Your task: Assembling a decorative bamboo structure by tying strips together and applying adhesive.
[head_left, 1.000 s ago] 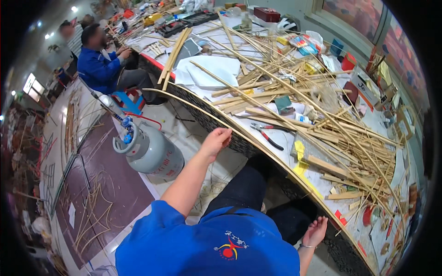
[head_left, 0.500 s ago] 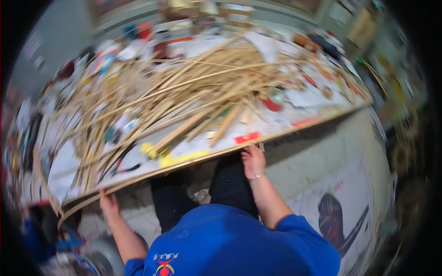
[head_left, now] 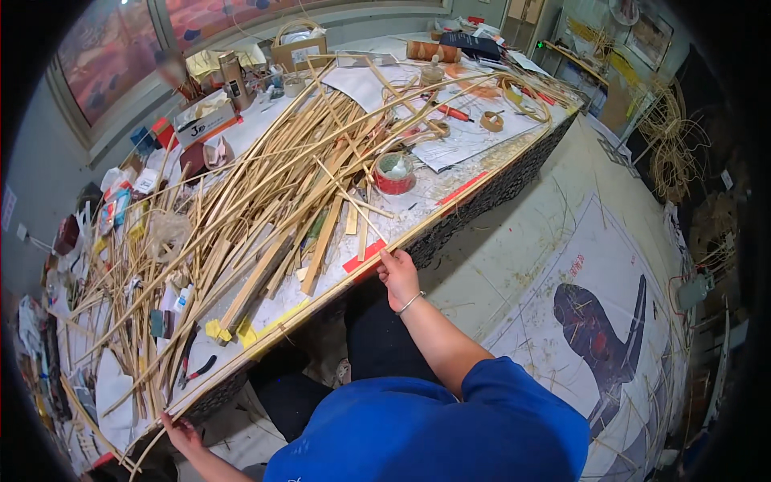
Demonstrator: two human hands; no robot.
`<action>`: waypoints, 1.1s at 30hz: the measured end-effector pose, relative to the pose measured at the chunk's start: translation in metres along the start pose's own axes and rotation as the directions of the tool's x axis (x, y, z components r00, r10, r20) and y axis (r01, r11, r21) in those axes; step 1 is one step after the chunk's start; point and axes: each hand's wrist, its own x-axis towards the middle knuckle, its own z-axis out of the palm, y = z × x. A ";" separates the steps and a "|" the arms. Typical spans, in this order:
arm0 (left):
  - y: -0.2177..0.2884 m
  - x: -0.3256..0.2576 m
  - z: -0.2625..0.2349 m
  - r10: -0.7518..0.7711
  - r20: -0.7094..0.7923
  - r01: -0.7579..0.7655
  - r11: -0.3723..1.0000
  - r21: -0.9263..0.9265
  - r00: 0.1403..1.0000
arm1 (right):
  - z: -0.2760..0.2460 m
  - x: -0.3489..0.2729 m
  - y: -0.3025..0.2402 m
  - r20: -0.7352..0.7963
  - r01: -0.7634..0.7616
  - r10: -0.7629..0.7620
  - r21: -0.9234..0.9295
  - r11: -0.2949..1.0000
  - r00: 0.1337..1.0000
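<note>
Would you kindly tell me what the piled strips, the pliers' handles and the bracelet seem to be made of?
The piled strips look like bare bamboo or wood, I cannot tell which: pale tan, without gloss. The pliers' handles, red and black, suggest plastic or rubber; their finish is unclear. The bracelet is probably polished metal, being silvery and bright.

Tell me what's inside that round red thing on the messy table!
Inside the round red thing, perhaps a tape roll, something white pokes up; I can't tell what it is. The near wall covers its lower part and whatever lies beneath.
</note>
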 end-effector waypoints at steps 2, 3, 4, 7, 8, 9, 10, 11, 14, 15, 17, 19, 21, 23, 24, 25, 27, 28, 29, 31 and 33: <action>0.006 0.016 -0.019 0.004 0.057 -0.003 1.000 -0.028 0.998 | 0.003 0.003 -0.003 0.017 0.003 -0.004 0.041 0.999 1.000; 0.009 0.019 -0.021 0.007 0.120 -0.007 1.000 0.000 0.993 | 0.007 0.001 -0.007 0.051 -0.014 0.009 0.095 0.995 0.999; 0.011 0.020 -0.023 0.008 0.182 -0.013 1.000 0.027 0.983 | 0.010 0.001 -0.010 0.087 -0.033 0.020 0.148 0.988 0.996; 0.010 0.019 -0.009 0.060 0.120 -0.060 0.998 -0.001 0.991 | 0.011 0.007 -0.011 0.093 -0.029 0.014 0.166 0.986 0.996; 0.011 0.015 -0.002 0.060 0.120 -0.060 0.998 -0.001 0.991 | 0.010 0.008 -0.012 0.093 -0.029 0.014 0.165 0.986 0.996; 0.014 0.003 0.010 0.053 0.137 -0.057 0.998 0.025 0.989 | 0.011 0.007 -0.014 0.091 0.003 -0.016 0.139 0.990 0.996; 0.016 -0.004 0.015 0.046 0.155 -0.054 0.997 0.052 0.987 | 0.011 0.007 -0.016 0.089 0.036 -0.046 0.113 0.993 0.995; 0.015 0.004 0.011 0.047 0.155 -0.055 0.997 0.052 0.987 | 0.010 0.008 -0.015 0.089 0.035 -0.046 0.113 0.993 0.995; 0.014 0.013 -0.006 0.035 0.158 -0.047 0.996 0.072 0.987 | 0.013 0.010 -0.014 0.142 0.079 -0.096 0.119 0.990 0.985; 0.011 0.005 0.001 0.021 0.143 -0.034 0.995 0.090 0.990 | 0.015 0.008 -0.017 0.135 0.099 -0.114 0.117 0.988 0.984; 0.003 0.005 0.003 0.015 0.108 -0.026 0.994 0.102 0.994 | 0.017 0.007 -0.022 0.125 0.121 -0.135 0.115 0.986 0.983; 0.002 -0.010 0.018 0.011 0.100 -0.018 0.997 0.075 0.995 | 0.016 0.008 -0.024 0.121 0.143 -0.155 0.103 0.984 0.980; 0.000 -0.011 0.019 0.031 0.052 -0.033 0.999 0.026 0.998 | 0.014 0.009 -0.023 0.122 0.158 -0.172 0.113 0.981 0.978; -0.001 0.004 0.001 0.041 0.055 -0.043 0.999 0.033 0.998 | 0.018 0.010 -0.023 0.131 0.163 -0.177 0.109 0.981 0.976; 0.000 0.005 0.001 0.051 0.073 -0.054 0.998 0.042 0.996 | 0.018 0.008 -0.027 0.130 0.154 -0.168 0.109 0.982 0.977; 0.000 0.006 0.001 0.053 0.072 -0.056 0.998 0.041 0.996 | 0.018 0.008 -0.029 0.131 0.145 -0.159 0.109 0.983 0.979; 0.003 0.005 0.006 0.018 0.143 -0.033 0.994 0.109 0.990 | 0.019 0.012 -0.030 0.136 0.152 -0.169 0.124 0.981 0.976; 0.003 0.003 0.011 0.020 0.142 -0.036 0.993 0.108 0.990 | 0.019 0.015 -0.031 0.140 0.161 -0.180 0.137 0.977 0.974; 0.002 -0.002 0.016 0.013 0.147 -0.030 0.993 0.116 0.989 | 0.019 0.017 -0.033 0.141 0.160 -0.179 0.139 0.977 0.974; 0.002 -0.017 0.032 0.009 0.147 -0.027 0.992 0.122 0.989 | 0.021 0.020 -0.039 0.156 0.195 -0.210 0.106 0.975 0.965; 0.002 -0.032 0.047 0.005 0.121 -0.019 0.993 0.118 0.993 | 0.022 0.026 -0.044 0.152 0.200 -0.215 0.107 0.974 0.965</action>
